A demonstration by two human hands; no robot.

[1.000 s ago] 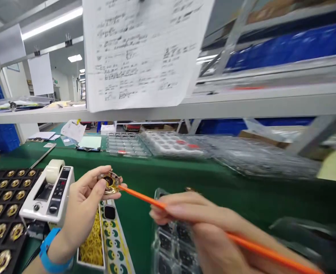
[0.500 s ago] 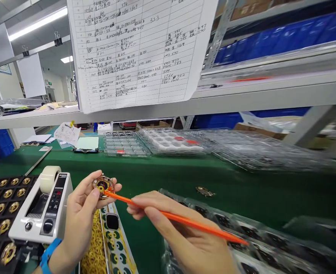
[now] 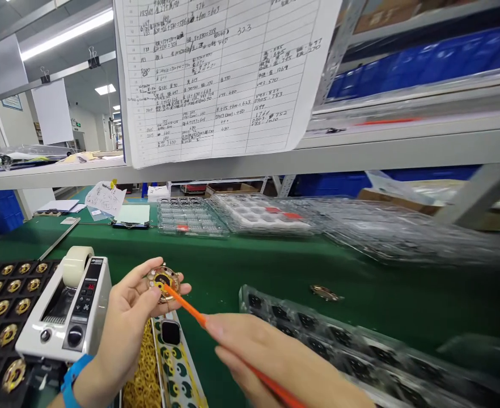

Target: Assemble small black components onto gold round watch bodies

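Between the thumb and fingers of my left hand (image 3: pixel 128 309) sits a round gold watch case (image 3: pixel 171 277) with a dark centre and a yellow piece inside. My right hand (image 3: pixel 271 351) grips an orange pointed stick (image 3: pixel 190 310), held like a pen, and its tip meets the yellow piece in the case. Below my left hand lies a sheet of yellow cut-outs (image 3: pixel 177 371) with a small dark square-faced device (image 3: pixel 170 332) on it. Many yellow ring pieces (image 3: pixel 142 371) fill a box beside that sheet.
A white tape dispenser (image 3: pixel 69 306) stands left, beside a black tray (image 3: pixel 3 326) of gold cases. Clear trays (image 3: pixel 343 340) with dark parts lie right, near a loose gold part (image 3: pixel 325 292). Stacked plastic trays (image 3: pixel 258 214) line the back under a shelf (image 3: pixel 233 167).
The view has shifted slightly, so most things appear further right. My right hand has turned, tilting the orange stick more steeply while its tip stays at the case.
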